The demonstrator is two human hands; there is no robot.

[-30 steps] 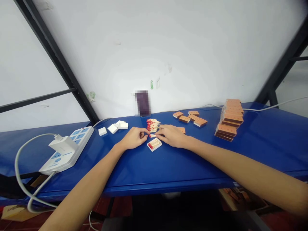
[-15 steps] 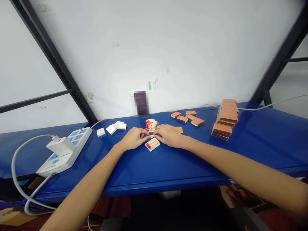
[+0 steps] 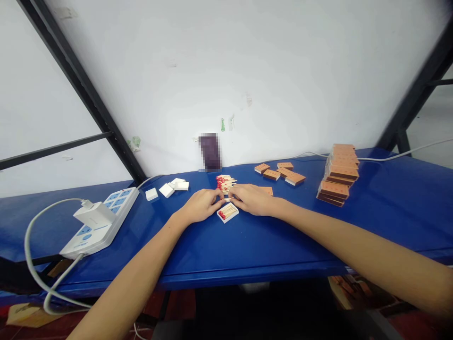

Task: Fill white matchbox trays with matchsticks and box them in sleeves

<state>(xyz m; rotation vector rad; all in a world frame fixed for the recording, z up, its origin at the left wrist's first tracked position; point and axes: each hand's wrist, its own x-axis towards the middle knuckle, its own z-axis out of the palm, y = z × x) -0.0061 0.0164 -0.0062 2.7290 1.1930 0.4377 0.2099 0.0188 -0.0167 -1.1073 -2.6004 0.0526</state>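
Note:
My left hand (image 3: 204, 205) and my right hand (image 3: 250, 199) meet over the blue table, both closed with fingertips pinched on the two ends of a few matches (image 3: 226, 199). Just in front of them lies an open white matchbox tray (image 3: 228, 212), partly filled with matches whose red heads point left. Behind the fingertips is a pile of loose matches (image 3: 225, 183), red heads mostly to the left. An orange matchbox (image 3: 266, 191) shows partly behind my right hand.
White boxes (image 3: 166, 190) lie left of the hands. Several orange matchboxes (image 3: 271, 174) are scattered at the back right, near tall stacks of matchboxes (image 3: 333, 189). A power strip (image 3: 106, 226) with a plugged charger and cables stands at the left.
The whole view has shifted slightly, moving the scene to the right in the picture. Both hands keep their pinch beside the tray, with little other visible change.

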